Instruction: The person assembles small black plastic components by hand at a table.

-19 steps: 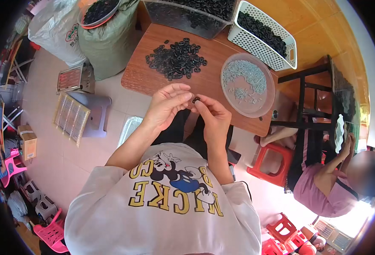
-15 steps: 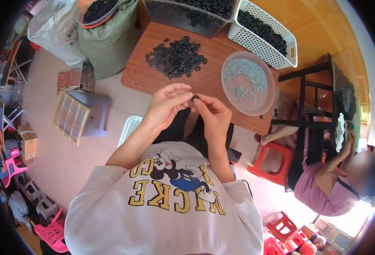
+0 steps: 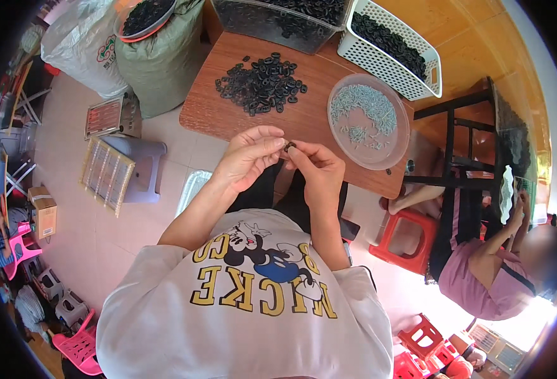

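Note:
My right hand (image 3: pixel 316 172) pinches a small black oval part (image 3: pixel 289 146) between thumb and index finger, just in front of the table's near edge. Against the same part, my left hand (image 3: pixel 253 158) has its thumb and index fingertips closed; a small bit at those tips is too tiny to name. Beyond my hands a loose pile of black oval parts (image 3: pixel 262 83) lies on the brown table (image 3: pixel 215 120). To the right stands a round clear plastic bowl (image 3: pixel 379 161) with many small silvery metal screws or pins (image 3: pixel 370 107) in it.
A clear bin (image 3: pixel 278 35) and a white perforated basket (image 3: pixel 389 69), both full of black parts, stand at the far side. Sacks (image 3: pixel 158 69) rise at the far left. A red stool (image 3: pixel 405 243) and a seated person (image 3: pixel 487 278) are at the right.
Both hands stay almost in place, still pinched around the small black part. The view has shifted very slightly.

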A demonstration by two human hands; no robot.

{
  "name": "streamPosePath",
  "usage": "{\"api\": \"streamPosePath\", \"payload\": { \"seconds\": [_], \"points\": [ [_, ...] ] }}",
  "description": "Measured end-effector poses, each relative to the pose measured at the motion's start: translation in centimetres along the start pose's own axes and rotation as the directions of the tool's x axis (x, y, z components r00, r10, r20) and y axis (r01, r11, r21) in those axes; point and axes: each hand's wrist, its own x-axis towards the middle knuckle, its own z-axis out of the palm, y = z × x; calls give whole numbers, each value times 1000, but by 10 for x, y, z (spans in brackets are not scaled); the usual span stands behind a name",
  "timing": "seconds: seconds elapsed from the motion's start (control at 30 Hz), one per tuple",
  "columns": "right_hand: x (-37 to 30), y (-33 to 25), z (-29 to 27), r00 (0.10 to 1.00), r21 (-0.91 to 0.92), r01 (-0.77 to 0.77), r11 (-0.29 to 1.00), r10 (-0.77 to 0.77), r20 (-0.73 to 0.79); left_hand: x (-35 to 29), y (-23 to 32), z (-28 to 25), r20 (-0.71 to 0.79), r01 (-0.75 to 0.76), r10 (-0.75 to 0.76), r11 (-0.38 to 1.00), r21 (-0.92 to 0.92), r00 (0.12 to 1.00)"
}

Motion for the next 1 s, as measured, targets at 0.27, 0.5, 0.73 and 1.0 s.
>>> {"api": "streamPosePath", "payload": {
  "seconds": [0.27,0.5,0.73,1.0],
  "points": [
    [-4,-3,2,999,-103,8,995,-12,-38,-1,-4,1,-23,-93,97,986,137,995],
    [-12,0,9,993,-265,26,964,-55,-101,-6,-9,-2,5,-189,201,913,360,980],
    [-8,13,10,988,-215,58,975,-88,-129,-6,-10,2,-99,-134,161,963,233,982],
    [-13,15,7,986,-299,89,950,-127,-111,-5,-12,-3,-84,-180,214,938,298,973]
  ]
}}
